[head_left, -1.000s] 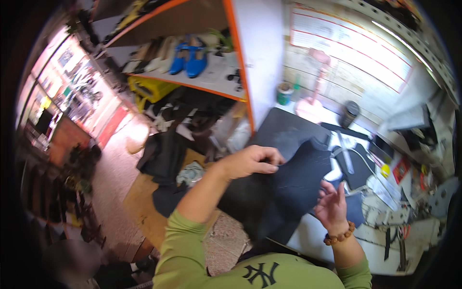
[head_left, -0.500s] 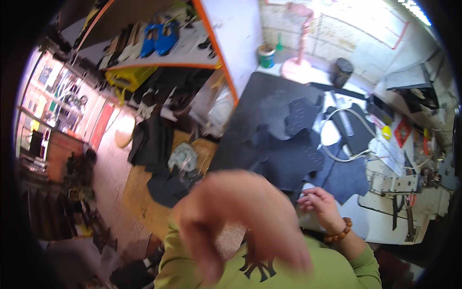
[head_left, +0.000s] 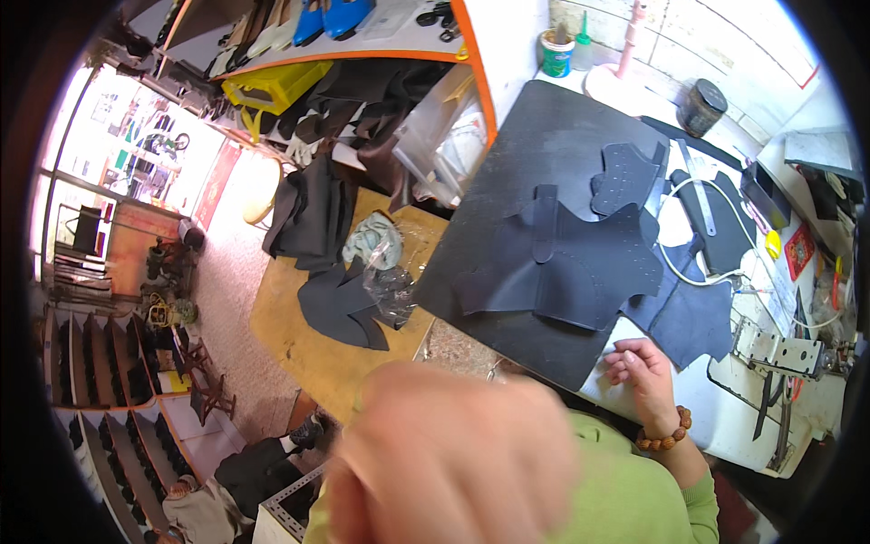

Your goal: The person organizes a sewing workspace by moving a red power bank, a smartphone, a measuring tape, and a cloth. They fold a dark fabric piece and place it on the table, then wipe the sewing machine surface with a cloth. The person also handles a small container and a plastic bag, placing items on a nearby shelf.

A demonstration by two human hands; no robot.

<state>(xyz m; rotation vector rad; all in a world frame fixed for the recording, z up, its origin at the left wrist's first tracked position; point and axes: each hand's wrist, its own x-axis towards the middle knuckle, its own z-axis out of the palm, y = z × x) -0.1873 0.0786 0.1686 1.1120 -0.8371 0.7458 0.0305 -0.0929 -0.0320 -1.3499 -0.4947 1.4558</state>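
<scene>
My left hand (head_left: 458, 453) is large and blurred close in front of me, the back of it showing; its fingers are hidden or smeared. Loosely curled, with nothing visible in its fingers, my right hand (head_left: 642, 370) is at the white table's near edge, a beaded bracelet (head_left: 666, 431) on its wrist. Just beyond it lie dark leather pieces (head_left: 580, 272) with rows of small slits, spread on a black board (head_left: 489, 190). A narrow rounded strap (head_left: 545, 222) rests on top of them. Another slit piece (head_left: 625, 179) is farther back, and a blue-grey piece (head_left: 684, 317) lies to the right.
A pale cable (head_left: 666, 258) loops over a metal ruler (head_left: 693, 168). Behind are a pink stand (head_left: 627, 45), a green tub (head_left: 556, 56) and a dark jar (head_left: 702, 107). Left stands a wooden surface (head_left: 281, 317) with black scraps (head_left: 340, 304), below a shelf (head_left: 399, 50) of shoes.
The view has shifted, so the board and shelf sit differently. My left hand has drawn lower and its hanging fingers no longer show. My right hand stays by the table edge.
</scene>
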